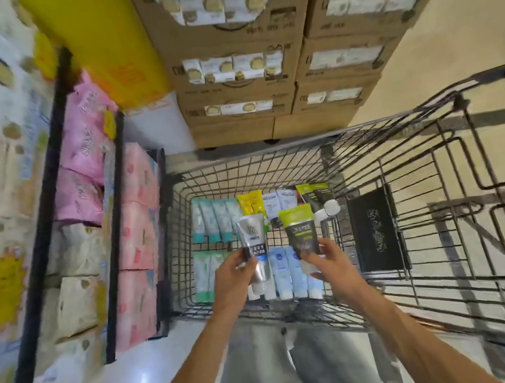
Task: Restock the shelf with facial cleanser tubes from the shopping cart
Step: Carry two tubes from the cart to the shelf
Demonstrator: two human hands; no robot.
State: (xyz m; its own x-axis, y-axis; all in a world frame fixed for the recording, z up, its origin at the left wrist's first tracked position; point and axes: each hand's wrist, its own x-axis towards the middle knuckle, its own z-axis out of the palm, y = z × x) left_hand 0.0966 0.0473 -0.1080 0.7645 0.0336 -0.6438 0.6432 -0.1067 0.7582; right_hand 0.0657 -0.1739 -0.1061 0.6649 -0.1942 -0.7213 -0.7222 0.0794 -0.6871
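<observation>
Over the wire shopping cart [273, 162] the left hand [236, 277] gripped a silver tube [254, 247] and the right hand [331, 265] a dark, green-topped tube [301, 233]; more tubes, blurred, perhaps cleansers, lay below

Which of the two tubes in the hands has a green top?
The dark tube with the lime-green top, which the right hand holds. The tube in the left hand is silver with a blue band.
</observation>
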